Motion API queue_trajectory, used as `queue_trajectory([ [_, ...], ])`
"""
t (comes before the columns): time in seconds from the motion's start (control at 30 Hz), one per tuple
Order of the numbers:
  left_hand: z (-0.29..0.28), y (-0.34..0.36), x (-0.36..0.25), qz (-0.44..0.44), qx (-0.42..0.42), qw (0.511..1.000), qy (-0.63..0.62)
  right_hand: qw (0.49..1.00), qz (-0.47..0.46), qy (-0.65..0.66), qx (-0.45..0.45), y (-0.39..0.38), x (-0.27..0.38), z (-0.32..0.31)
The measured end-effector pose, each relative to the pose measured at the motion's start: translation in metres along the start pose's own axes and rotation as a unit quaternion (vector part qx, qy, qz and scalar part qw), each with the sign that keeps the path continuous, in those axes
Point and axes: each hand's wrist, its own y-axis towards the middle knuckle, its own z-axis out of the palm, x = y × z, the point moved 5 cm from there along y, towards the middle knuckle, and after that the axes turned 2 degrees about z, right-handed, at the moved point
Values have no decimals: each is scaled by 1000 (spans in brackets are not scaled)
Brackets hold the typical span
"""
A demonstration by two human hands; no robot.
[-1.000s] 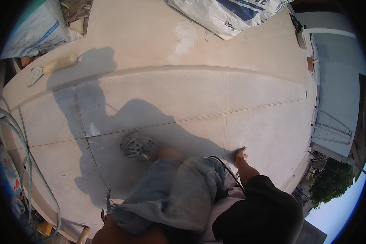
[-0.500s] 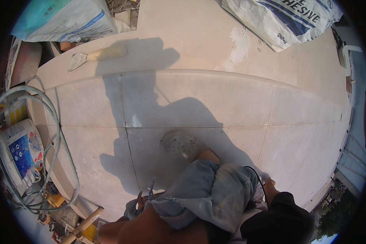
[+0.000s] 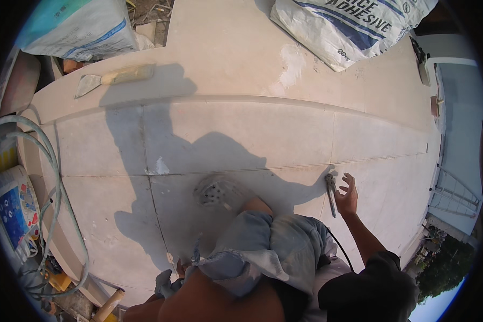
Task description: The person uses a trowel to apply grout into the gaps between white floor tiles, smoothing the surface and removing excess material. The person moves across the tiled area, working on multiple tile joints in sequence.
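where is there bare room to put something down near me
Pale slab is bare between the scraper and white bag, and right of the right hand. The left edge is crowded with hose and container; a dark tool occupies the hand's left side.

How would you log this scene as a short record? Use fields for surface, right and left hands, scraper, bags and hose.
Surface: pale slabs, partly shaded
Right hand: open, fingers spread, beside a slim dark tool; contact unclear
Left hand: mostly hidden, near bluish cloth; grip cannot be told
Scraper: lying flat, blade toward picture left
Bags: white-and-teal bag, upper left; white-and-blue bag, upper right
Hose: greyish loops near left edge
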Motion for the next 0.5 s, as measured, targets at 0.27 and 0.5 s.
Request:
queue_trajectory([
  [0.27, -30, -16, -12, -17, -46, 998, -38, 990, -138, -43, 7, 20, -27, 39],
  [0.5, -87, -71, -51, -36, -78, 993, -80, 977, -202, -50, 38, 2, 2, 33],
])
